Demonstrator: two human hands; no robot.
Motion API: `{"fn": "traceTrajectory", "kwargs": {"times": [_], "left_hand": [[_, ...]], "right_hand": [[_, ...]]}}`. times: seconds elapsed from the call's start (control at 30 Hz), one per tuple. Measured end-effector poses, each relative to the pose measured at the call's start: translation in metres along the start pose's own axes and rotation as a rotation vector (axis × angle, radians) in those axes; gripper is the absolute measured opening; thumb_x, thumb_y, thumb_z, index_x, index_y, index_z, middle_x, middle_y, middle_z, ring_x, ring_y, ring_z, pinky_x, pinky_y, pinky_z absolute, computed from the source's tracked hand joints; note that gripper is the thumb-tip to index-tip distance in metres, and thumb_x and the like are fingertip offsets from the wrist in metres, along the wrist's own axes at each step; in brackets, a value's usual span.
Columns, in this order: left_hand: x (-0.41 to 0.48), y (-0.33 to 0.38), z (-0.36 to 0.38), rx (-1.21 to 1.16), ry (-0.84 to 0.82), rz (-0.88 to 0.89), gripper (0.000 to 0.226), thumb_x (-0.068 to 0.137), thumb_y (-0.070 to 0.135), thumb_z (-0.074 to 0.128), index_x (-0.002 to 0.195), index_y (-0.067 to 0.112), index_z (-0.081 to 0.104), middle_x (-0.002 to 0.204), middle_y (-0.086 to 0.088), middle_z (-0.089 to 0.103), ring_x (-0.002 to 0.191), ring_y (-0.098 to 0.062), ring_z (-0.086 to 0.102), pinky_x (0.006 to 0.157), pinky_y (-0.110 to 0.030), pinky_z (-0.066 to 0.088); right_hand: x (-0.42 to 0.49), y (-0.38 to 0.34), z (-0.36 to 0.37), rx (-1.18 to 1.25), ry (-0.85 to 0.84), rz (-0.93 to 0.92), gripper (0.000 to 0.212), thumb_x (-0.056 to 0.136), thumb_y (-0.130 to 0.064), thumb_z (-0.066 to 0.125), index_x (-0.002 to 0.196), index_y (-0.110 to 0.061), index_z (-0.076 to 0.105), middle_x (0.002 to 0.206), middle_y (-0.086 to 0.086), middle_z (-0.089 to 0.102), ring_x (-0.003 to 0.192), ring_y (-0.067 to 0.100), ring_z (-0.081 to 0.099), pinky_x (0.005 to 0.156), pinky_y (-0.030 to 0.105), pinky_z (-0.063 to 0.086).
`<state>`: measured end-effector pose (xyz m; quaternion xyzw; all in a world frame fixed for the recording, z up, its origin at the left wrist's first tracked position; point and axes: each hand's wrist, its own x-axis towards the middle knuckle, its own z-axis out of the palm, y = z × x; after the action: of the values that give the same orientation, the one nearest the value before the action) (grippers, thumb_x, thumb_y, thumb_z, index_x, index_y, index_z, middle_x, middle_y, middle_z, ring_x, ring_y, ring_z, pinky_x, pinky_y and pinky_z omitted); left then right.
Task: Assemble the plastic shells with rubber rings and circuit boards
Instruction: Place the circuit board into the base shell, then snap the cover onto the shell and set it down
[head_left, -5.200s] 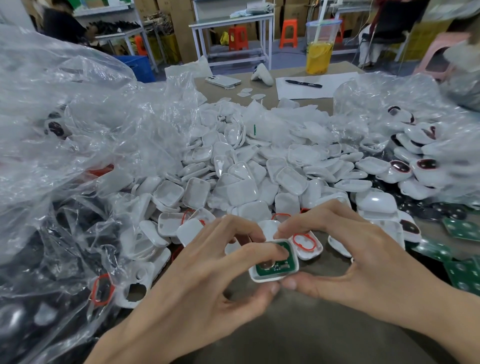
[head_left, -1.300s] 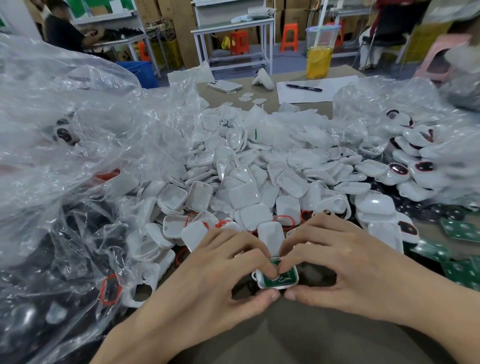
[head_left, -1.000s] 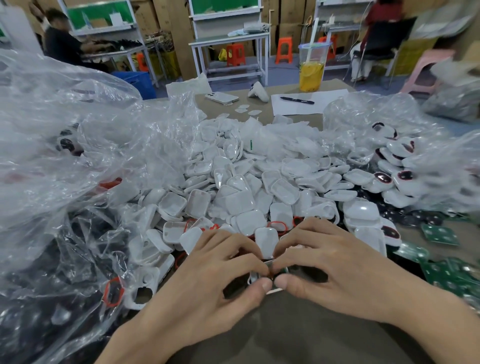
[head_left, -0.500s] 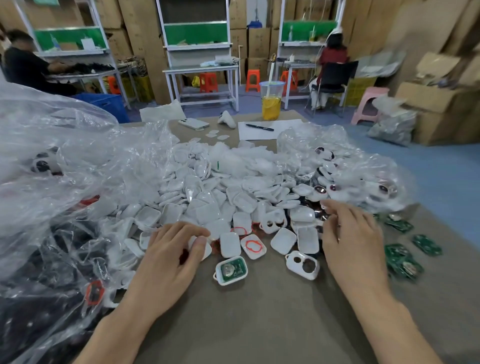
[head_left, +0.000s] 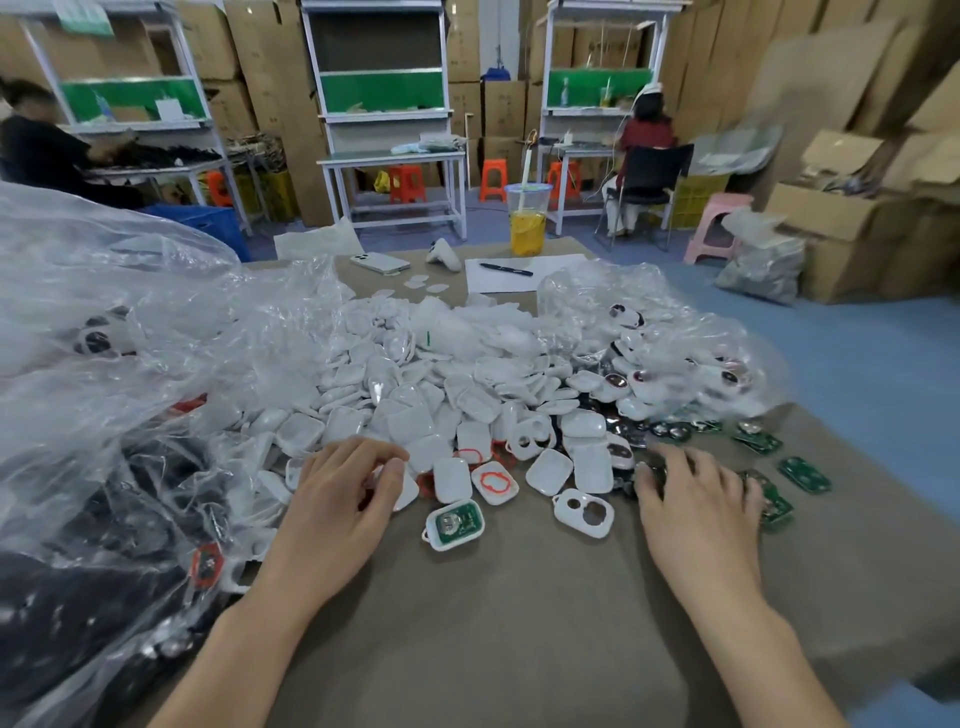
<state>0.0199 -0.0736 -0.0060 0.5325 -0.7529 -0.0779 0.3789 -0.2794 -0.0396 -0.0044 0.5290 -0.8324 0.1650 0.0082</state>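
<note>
One white shell (head_left: 450, 543) with green circuit board (head_left: 463, 518) seated, lying free on the table (head_left: 519, 634) between both hands; left hand (head_left: 337, 501) curled at the shell pile (head_left: 415, 410), grasp indeterminate; right hand (head_left: 696, 512) spread, unclenched, on loose boards (head_left: 804, 474).

We see white shells (head_left: 452, 480) of smooth plastic with a soft gloss, heaped mid-surface. The orange ring (head_left: 481, 480) in 1 looks like matt rubber. A green circuit board (head_left: 465, 521) carries a shiny metal disc (head_left: 448, 521). Clear bags (head_left: 104, 338) along the left edge are thin, crinkled, glossy film. The surface (head_left: 519, 623) looks matt and faintly fibrous.
</note>
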Motion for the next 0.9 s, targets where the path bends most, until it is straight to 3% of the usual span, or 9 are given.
{"fn": "traceTrajectory", "kwargs": {"times": [0.17,0.63,0.9], "left_hand": [[-0.0003,0.0036,-0.0017,0.003,-0.006,-0.014,0.017,0.101,0.030,0.050,0.101,0.028,0.066,0.098,0.030,0.056,0.104,-0.008,0.048,0.094,-0.030,0.035],[-0.0001,0.0013,-0.0008,-0.004,-0.012,-0.019,0.017,0.101,0.033,0.049,0.101,0.031,0.065,0.100,0.028,0.058,0.107,-0.007,0.050,0.091,-0.026,0.034],[0.0006,0.0008,0.0002,-0.008,0.003,-0.009,0.018,0.101,0.031,0.048,0.101,0.029,0.066,0.100,0.028,0.059,0.107,-0.001,0.048,0.090,-0.023,0.035]], "right_hand": [[-0.0012,-0.0003,0.0011,0.037,0.063,-0.044,0.036,0.102,-0.033,0.045,0.135,-0.024,0.055,0.131,0.007,0.058,0.120,0.032,0.049,0.105,0.042,0.030],[0.0013,0.0030,0.0036,0.147,0.134,-0.051,0.037,0.100,-0.024,0.052,0.137,-0.021,0.055,0.125,0.010,0.058,0.111,0.033,0.051,0.098,0.042,0.034],[0.0020,0.0042,0.0048,0.272,0.105,-0.090,0.038,0.098,-0.003,0.050,0.132,-0.017,0.060,0.119,0.012,0.055,0.105,0.033,0.046,0.091,0.045,0.039]]}}
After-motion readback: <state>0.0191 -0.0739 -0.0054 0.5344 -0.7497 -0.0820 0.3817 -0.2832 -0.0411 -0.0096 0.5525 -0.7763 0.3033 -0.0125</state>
